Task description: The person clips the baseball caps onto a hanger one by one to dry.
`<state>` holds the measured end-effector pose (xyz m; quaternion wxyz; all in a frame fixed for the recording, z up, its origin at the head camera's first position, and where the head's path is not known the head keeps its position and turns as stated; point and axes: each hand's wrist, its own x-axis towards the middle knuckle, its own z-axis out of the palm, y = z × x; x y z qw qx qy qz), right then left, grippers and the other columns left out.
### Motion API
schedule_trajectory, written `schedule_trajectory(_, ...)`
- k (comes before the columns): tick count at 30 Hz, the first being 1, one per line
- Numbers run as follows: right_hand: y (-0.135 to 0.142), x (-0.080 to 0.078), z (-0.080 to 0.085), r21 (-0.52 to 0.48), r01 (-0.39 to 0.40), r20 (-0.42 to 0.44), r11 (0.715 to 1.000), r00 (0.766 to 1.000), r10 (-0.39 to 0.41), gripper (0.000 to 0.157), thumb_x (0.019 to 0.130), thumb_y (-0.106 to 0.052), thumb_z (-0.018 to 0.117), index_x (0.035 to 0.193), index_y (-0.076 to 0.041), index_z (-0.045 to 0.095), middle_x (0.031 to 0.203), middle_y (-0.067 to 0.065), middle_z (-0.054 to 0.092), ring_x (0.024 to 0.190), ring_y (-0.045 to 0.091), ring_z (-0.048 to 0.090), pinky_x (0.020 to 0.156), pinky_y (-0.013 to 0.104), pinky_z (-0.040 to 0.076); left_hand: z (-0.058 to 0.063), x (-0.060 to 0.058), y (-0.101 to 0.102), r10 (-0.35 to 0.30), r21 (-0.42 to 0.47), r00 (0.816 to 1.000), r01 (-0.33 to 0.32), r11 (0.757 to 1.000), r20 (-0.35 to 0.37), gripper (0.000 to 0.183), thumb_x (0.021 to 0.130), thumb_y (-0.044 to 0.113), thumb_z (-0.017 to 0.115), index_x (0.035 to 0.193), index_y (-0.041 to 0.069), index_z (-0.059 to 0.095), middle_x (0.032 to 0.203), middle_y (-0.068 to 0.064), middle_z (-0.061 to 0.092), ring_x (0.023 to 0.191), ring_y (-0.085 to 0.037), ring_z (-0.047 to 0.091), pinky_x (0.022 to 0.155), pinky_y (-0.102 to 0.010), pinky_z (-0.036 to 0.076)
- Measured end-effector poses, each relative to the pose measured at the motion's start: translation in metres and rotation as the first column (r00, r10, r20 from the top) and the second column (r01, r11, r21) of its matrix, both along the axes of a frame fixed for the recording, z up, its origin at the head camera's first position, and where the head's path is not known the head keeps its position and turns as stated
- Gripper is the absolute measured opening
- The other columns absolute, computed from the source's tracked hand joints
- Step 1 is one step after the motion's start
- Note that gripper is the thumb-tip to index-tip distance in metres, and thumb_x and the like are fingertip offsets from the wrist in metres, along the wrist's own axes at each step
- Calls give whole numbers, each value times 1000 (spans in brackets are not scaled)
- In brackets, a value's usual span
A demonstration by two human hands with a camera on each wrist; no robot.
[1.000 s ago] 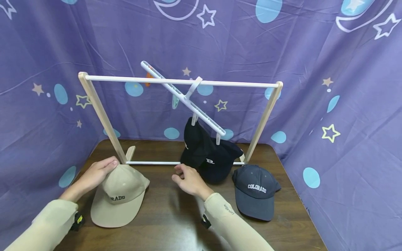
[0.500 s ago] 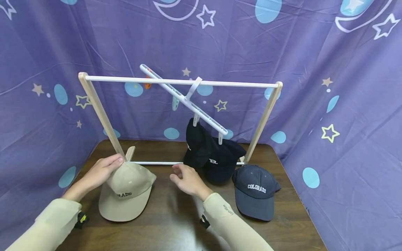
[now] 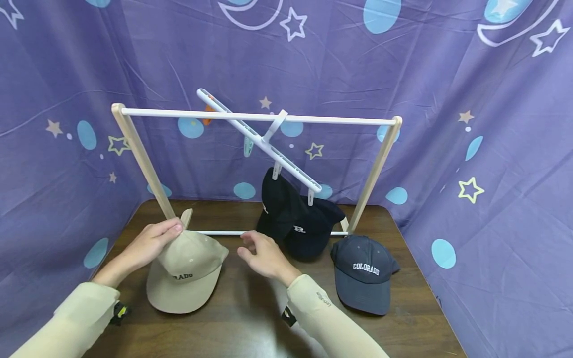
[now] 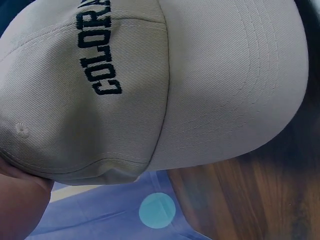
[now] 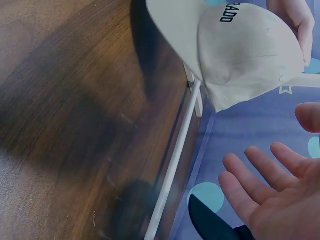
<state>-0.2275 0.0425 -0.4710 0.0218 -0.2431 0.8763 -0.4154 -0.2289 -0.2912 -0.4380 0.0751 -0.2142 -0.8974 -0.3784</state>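
Observation:
A beige baseball cap with dark lettering is held up by my left hand, which pinches the back of its crown; the brim points down toward me. In the left wrist view the cap's front panel fills most of the picture. My right hand holds nothing, its fingers spread and slightly bent beside the hanging black cap. That cap and a dark navy cap with a white letter hang from white clips on a white hanger.
The hanger hooks over the top bar of a wooden-legged rack. Orange and pale green clips hang on its far half. A dark blue COLORADO cap lies at the right of the brown table. A purple curtain stands behind.
My left hand has moved the beige cap rightward and slightly upward. The right hand has shifted a little left, its thumb further from its fingers. The hanger sways slightly.

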Motion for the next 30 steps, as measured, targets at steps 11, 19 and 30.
schedule_trajectory(11,-6,5,12,21,-20,-76,1000,997,22,44,104,-33,61,143,-10,62,139,8,66,122,27,68,106,31,51,4,3,14,-31,-3,999,31,1000,-22,20,112,17,52,102,21,69,88,5,68,79,-7,59,71,-28,48)
schedule_trajectory(19,-10,6,14,21,-43,-94,999,995,44,45,105,-32,62,144,-9,61,140,7,67,123,25,68,108,29,49,6,5,23,-68,7,997,68,998,-37,20,111,12,54,103,19,71,90,5,69,80,-5,60,72,-27,49)
schedule_trajectory(30,-12,8,17,16,-77,-85,997,993,78,45,107,-34,60,146,-11,59,141,8,67,121,19,68,107,28,49,10,8,34,-121,18,990,122,992,-68,24,112,11,52,100,24,69,86,9,67,78,-7,61,71,-28,49)
